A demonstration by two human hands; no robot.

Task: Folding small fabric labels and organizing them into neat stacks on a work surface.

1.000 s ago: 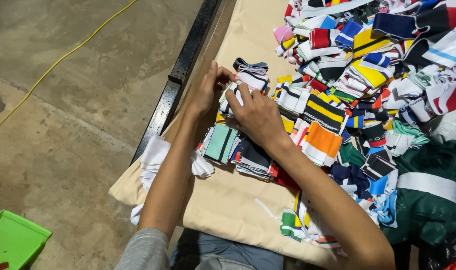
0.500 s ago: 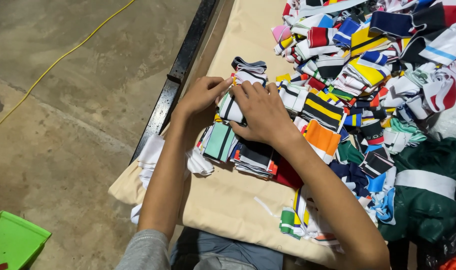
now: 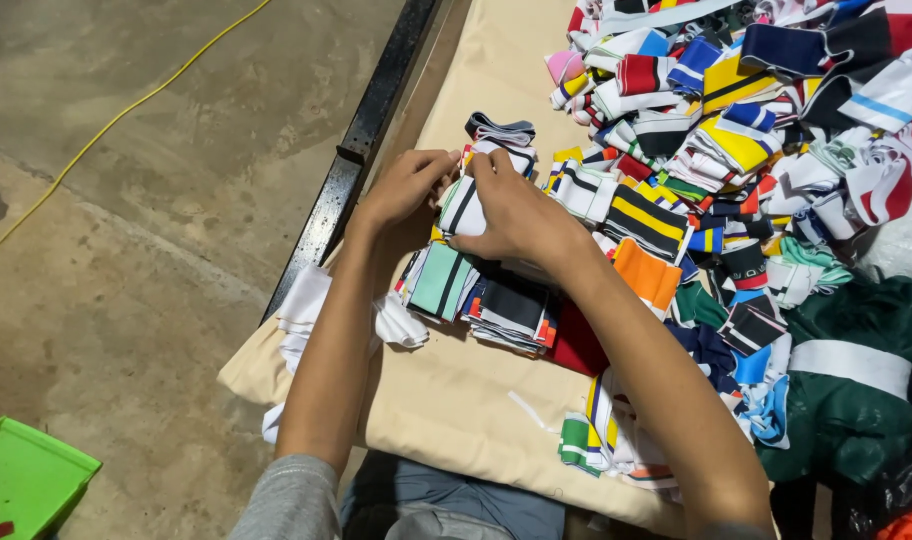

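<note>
- Concrete floor (image 3: 176,200) runs along the left side, crossed by a yellow cord (image 3: 126,105); a green bin (image 3: 26,480) sits at the lower left corner.
- Beside it stands the table (image 3: 476,410), covered in beige cloth, with a black metal rail (image 3: 361,140) along its left edge.
- A large heap of striped knit fabric pieces (image 3: 736,140) in many colours fills the table's right part, with a dark green garment (image 3: 856,400) at the lower right.
- The left hand (image 3: 401,190) and the right hand (image 3: 516,215) meet near the table's left edge over a folded white piece with black stripes (image 3: 463,208).
- Both hands have their fingers curled closed on that piece, the left at its left edge, the right over its top.
- Just below the hands lie small stacks of folded pieces (image 3: 486,300), one teal, one dark navy.
- White pieces (image 3: 311,310) hang over the table's edge by the left forearm.
</note>
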